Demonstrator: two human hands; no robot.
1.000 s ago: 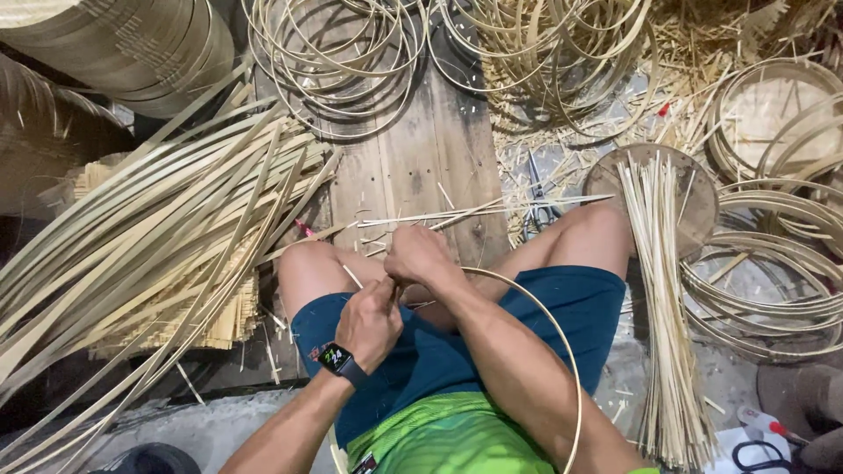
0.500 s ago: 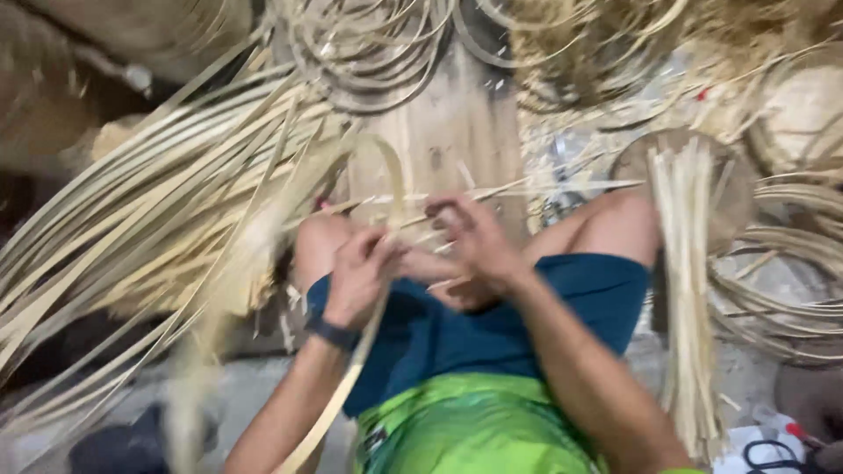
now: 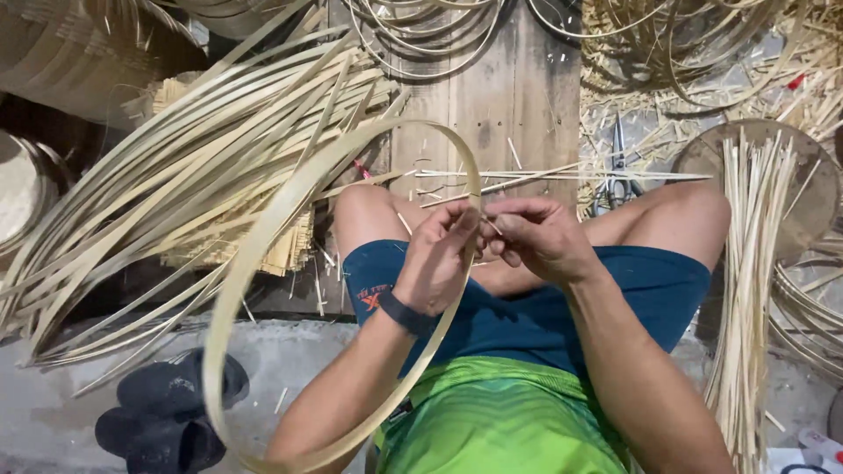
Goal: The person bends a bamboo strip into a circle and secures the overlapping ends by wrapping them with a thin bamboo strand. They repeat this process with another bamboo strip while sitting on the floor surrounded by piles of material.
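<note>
A large heap of long pale bamboo strips [image 3: 176, 175] is spread across the left of the scene, on and beside a bare wooden plank floor [image 3: 500, 96]. A big hoop of flat pale bamboo strip [image 3: 263, 228] is held upright over the lap, its arc running from the near left edge up to the hands at the centre. A bundle of thin straight bamboo splints [image 3: 746, 290] is laid at the right, over a round woven disc [image 3: 808, 184]. Coiled bamboo rings [image 3: 421, 35] are stacked at the far side. The left hand [image 3: 439, 259] is closed on the hoop's far edge, fingers pinching it. The right hand [image 3: 540, 237] is pressed just beside it, fingertips pinched on a thin splint [image 3: 488, 225] at the hoop. Metal scissors [image 3: 620, 171] are seen beyond the right knee.
</note>
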